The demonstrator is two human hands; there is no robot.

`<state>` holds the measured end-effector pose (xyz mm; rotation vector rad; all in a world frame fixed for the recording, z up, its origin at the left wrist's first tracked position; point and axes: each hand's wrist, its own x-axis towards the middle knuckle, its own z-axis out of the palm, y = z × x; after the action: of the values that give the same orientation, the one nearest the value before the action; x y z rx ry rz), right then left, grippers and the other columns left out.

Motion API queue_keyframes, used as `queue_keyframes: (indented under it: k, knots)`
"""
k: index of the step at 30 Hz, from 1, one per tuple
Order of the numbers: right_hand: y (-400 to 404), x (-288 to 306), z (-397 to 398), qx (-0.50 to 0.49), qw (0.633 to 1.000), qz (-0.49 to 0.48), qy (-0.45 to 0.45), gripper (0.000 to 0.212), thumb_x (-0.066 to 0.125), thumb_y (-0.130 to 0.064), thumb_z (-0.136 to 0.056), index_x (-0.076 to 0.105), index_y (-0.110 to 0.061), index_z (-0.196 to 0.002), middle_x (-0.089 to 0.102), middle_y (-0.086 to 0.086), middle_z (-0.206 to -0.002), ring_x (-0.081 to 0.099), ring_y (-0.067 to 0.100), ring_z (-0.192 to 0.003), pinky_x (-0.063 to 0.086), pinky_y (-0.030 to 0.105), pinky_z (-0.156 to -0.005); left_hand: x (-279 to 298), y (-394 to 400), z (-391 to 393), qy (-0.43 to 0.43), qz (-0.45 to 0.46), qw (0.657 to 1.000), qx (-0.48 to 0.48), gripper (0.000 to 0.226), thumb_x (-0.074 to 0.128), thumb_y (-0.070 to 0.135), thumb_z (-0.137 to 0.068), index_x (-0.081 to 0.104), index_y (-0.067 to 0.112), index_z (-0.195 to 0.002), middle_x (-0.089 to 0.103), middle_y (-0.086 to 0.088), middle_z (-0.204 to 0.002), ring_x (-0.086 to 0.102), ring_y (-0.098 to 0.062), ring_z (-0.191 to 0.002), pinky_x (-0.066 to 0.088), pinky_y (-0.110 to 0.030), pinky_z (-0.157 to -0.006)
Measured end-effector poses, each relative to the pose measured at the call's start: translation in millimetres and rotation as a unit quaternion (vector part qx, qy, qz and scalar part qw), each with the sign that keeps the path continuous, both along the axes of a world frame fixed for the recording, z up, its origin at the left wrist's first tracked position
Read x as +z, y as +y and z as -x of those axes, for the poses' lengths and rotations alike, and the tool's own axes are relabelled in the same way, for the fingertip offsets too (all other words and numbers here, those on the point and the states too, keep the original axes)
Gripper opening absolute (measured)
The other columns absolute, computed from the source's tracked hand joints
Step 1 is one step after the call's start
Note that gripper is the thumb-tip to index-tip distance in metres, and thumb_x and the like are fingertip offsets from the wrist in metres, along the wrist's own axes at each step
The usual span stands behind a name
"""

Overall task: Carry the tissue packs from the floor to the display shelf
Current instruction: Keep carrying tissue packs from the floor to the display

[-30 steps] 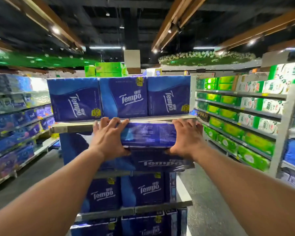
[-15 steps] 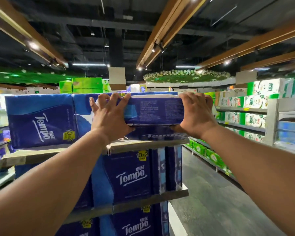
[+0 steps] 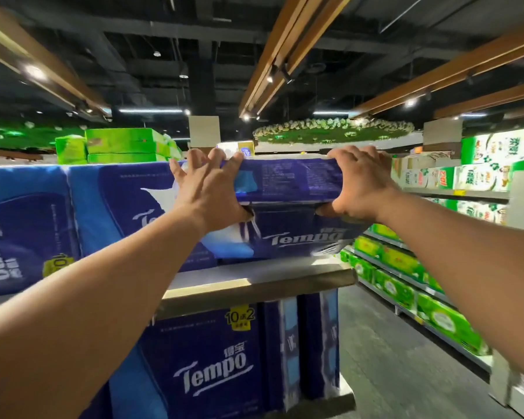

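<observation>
A dark blue Tempo tissue pack [image 3: 288, 193] is held up between both hands at the level of the display shelf's top board [image 3: 254, 282]. My left hand [image 3: 208, 192] clamps its left end, and my right hand [image 3: 360, 186] clamps its right end. The pack's lower front face with the Tempo logo hangs just above the shelf board, at the right end of a row of standing blue Tempo packs [image 3: 109, 213]. More Tempo packs [image 3: 206, 367] fill the tier below.
Green cartons [image 3: 121, 145] sit behind on top of the display. A long shelf with green and white tissue packs [image 3: 406, 264] runs along the right side. A grey floor aisle [image 3: 384, 358] lies between that shelf and the display. Wooden ceiling beams run overhead.
Both hands have raised the pack from the middle tier up to the top tier. The view has tilted upward and closer to the shelf.
</observation>
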<state>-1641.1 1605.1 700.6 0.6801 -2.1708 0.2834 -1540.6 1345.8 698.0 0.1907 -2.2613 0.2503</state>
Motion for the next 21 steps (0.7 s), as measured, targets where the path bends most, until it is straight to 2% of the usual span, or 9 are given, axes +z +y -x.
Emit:
queue_keyframes:
  k: [4,6,8,10,13,15,17,18,21]
  knots:
    - [1.3,30.5,68.1,0.047,0.994,-0.005,-0.099,0.11,0.092,-0.06,-0.052,0.042,-0.027,-0.144,0.047,0.006,-0.147,0.039,0.031,-0.128,0.031,0.039,-0.105,36.3,10.2,56.0,-0.042,0.007,0.999,0.011,0.122,0.082,0.075,-0.044,0.033,0.039,-0.149,0.047,0.001,-0.136,0.031,-0.035,-0.13,0.027,-0.069,-0.107]
    - [3.7,55.9,97.7,0.056,0.988,-0.008,-0.142,0.11,0.094,-0.059,-0.05,0.041,-0.035,-0.143,0.049,0.004,-0.148,0.041,0.032,-0.13,0.034,0.041,-0.104,62.9,17.2,78.6,-0.06,-0.007,0.998,0.018,0.125,0.085,0.072,-0.042,0.033,0.036,-0.149,0.05,0.0,-0.137,0.033,-0.036,-0.132,0.033,-0.065,-0.104]
    - [2.9,75.2,126.4,0.071,0.981,-0.016,-0.178,0.104,0.095,-0.057,-0.049,0.043,-0.041,-0.137,0.053,0.003,-0.144,0.048,0.031,-0.124,0.039,0.043,-0.104,78.7,18.1,102.2,-0.086,-0.032,0.995,0.027,0.126,0.088,0.069,-0.042,0.033,0.034,-0.15,0.051,0.0,-0.141,0.035,-0.035,-0.131,0.036,-0.056,-0.1]
    - [-2.6,87.0,153.0,0.107,0.973,-0.019,-0.205,0.094,0.097,-0.05,-0.05,0.047,-0.043,-0.129,0.055,0.003,-0.139,0.052,0.029,-0.115,0.044,0.046,-0.103,82.3,12.2,124.0,-0.1,-0.055,0.993,0.036,0.126,0.087,0.071,-0.038,0.035,0.035,-0.147,0.054,0.001,-0.139,0.036,-0.033,-0.126,0.039,-0.049,-0.09]
    - [-17.2,97.9,187.3,0.107,0.98,-0.058,-0.157,0.081,0.091,-0.058,-0.055,0.055,-0.041,-0.125,0.054,-0.005,-0.138,0.051,0.025,-0.121,0.039,0.048,-0.106,88.7,-1.4,149.5,-0.104,-0.083,0.989,0.061,0.118,0.084,0.075,-0.038,0.041,0.036,-0.14,0.06,0.0,-0.13,0.044,-0.032,-0.12,0.042,-0.047,-0.09]
    - [-32.2,97.0,205.0,0.062,0.987,-0.111,-0.098,0.064,0.078,-0.068,-0.07,0.058,-0.041,-0.124,0.057,-0.007,-0.131,0.052,0.025,-0.12,0.037,0.048,-0.102,94.7,-10.7,162.9,-0.119,-0.079,0.986,0.091,0.095,0.083,0.075,-0.049,0.053,0.033,-0.13,0.064,0.002,-0.121,0.053,-0.027,-0.11,0.042,-0.04,-0.084]
    - [-49.8,83.4,225.6,0.033,0.987,-0.149,-0.051,0.049,0.063,-0.068,-0.084,0.056,-0.037,-0.122,0.06,-0.003,-0.127,0.054,0.026,-0.117,0.036,0.05,-0.097,92.2,-22.0,178.6,-0.143,-0.061,0.983,0.101,0.07,0.08,0.074,-0.057,0.062,0.033,-0.11,0.067,0.005,-0.108,0.057,-0.021,-0.094,0.047,-0.037,-0.081]
    - [-57.2,74.2,235.2,0.035,0.987,-0.154,-0.038,0.048,0.058,-0.066,-0.088,0.054,-0.034,-0.124,0.059,0.0,-0.127,0.053,0.028,-0.119,0.035,0.052,-0.097,87.8,-28.4,186.7,-0.155,-0.066,0.981,0.095,0.064,0.081,0.073,-0.056,0.063,0.033,-0.103,0.069,0.007,-0.104,0.059,-0.02,-0.091,0.048,-0.035,-0.08]
    - [-65.4,65.9,258.7,0.077,0.987,-0.133,-0.041,0.048,0.056,-0.064,-0.091,0.052,-0.033,-0.127,0.058,0.0,-0.127,0.05,0.027,-0.12,0.032,0.052,-0.1,83.0,-42.1,202.8,-0.16,-0.079,0.981,0.08,0.073,0.086,0.075,-0.043,0.061,0.034,-0.098,0.067,0.012,-0.096,0.062,-0.018,-0.091,0.049,-0.033,-0.077]
